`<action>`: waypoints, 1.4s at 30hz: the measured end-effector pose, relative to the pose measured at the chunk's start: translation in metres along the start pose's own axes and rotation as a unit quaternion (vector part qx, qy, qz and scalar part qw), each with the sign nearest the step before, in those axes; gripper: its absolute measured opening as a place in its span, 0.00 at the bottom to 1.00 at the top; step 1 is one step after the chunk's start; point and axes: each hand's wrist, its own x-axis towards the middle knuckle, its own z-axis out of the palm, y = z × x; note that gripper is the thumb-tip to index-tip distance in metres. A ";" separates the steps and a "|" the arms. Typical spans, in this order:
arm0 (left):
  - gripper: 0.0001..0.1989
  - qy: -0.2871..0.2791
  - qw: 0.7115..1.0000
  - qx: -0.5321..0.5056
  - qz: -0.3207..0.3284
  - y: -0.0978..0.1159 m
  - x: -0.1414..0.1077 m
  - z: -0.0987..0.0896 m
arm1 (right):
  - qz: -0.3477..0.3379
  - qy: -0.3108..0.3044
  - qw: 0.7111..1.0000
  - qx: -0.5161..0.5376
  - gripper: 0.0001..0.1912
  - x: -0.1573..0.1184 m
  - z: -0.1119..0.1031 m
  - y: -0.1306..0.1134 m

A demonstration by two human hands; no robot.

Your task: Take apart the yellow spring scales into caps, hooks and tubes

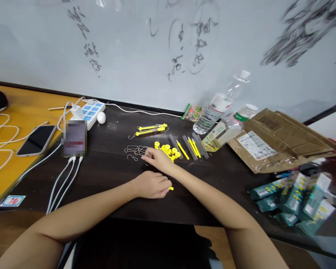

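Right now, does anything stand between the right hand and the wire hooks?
Nothing visible does: the right hand has its fingertips at the right edge of the wire hooks, though contact is unclear. The left hand, pinching a yellow piece, is nearer the person, out of the way.

Silvery wire hooks [136, 150] lie clustered beyond a mostly hidden yellow piece [171, 188].

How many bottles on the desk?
2: the clear water bottle beside the green snack packet, and the green-labelled bottle between it and the cardboard package.
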 end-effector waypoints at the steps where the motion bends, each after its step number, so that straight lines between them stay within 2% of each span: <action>1: 0.12 -0.001 1.000 0.003 -0.003 -0.001 0.000 0.000 | 0.003 0.008 0.999 -0.041 0.14 0.010 0.002 -0.001; 4: 0.13 -0.008 1.000 0.000 -0.016 -0.004 -0.001 -0.001 | 0.016 0.040 0.994 -0.098 0.13 0.031 0.007 -0.001; 7: 0.13 -0.010 0.998 -0.032 -0.048 -0.006 -0.002 -0.003 | 0.009 0.060 0.995 -0.083 0.10 0.034 0.006 0.001; 9: 0.13 0.001 0.992 -0.082 -0.099 -0.007 -0.003 -0.005 | 0.004 0.063 0.995 -0.075 0.10 0.027 0.001 0.003; 11: 0.13 0.034 0.970 -0.164 -0.176 -0.009 -0.004 -0.007 | 0.009 0.065 0.995 -0.074 0.09 0.013 -0.005 0.004; 13: 0.15 0.088 0.925 -0.260 -0.262 -0.013 -0.004 -0.008 | 0.013 0.067 0.996 -0.065 0.09 -0.007 -0.009 0.006; 15: 0.16 0.159 0.868 -0.335 -0.331 -0.019 -0.003 -0.007 | -0.006 0.042 0.998 -0.042 0.11 -0.030 -0.010 0.008; 17: 0.16 0.223 0.823 -0.365 -0.374 -0.026 -0.001 -0.006 | -0.021 0.051 0.998 -0.042 0.14 -0.051 -0.008 0.010; 19: 0.17 0.260 0.793 -0.377 -0.402 -0.032 0.000 -0.003 | -0.037 0.040 0.998 -0.044 0.13 -0.065 -0.007 0.010; 21: 0.17 0.276 0.757 -0.407 -0.430 -0.037 0.001 0.000 | -0.041 0.036 0.998 -0.042 0.12 -0.072 -0.006 0.010; 24: 0.17 0.289 0.678 -0.495 -0.461 -0.039 0.002 0.004 | -0.023 0.044 0.998 -0.029 0.10 -0.073 -0.007 0.011; 26: 0.18 0.285 0.629 -0.548 -0.472 -0.040 0.002 0.006 | -0.020 0.044 0.999 -0.016 0.18 -0.072 -0.006 0.013; 28: 0.19 0.265 0.601 -0.580 -0.483 -0.039 0.003 0.007 | -0.033 0.041 0.999 -0.001 0.25 -0.073 -0.005 0.016; 30: 0.20 0.239 0.592 -0.590 -0.494 -0.039 0.004 0.007 | -0.062 0.037 0.997 0.007 0.23 -0.074 -0.004 0.017; 33: 0.22 0.199 0.598 -0.594 -0.500 -0.038 0.004 0.008 | -0.141 0.048 0.988 -0.048 0.19 -0.075 -0.005 0.015; 36: 0.23 0.153 0.616 -0.598 -0.489 -0.037 0.003 0.008 | -0.253 0.053 0.954 -0.150 0.17 -0.074 -0.007 0.010; 38: 0.21 0.117 0.633 -0.598 -0.477 -0.037 0.002 0.009 | -0.304 0.048 0.930 -0.199 0.15 -0.074 -0.007 0.008; 42: 0.17 0.044 0.667 -0.612 -0.423 -0.039 -0.001 0.015 | -0.309 0.081 0.916 -0.240 0.11 -0.075 -0.006 0.007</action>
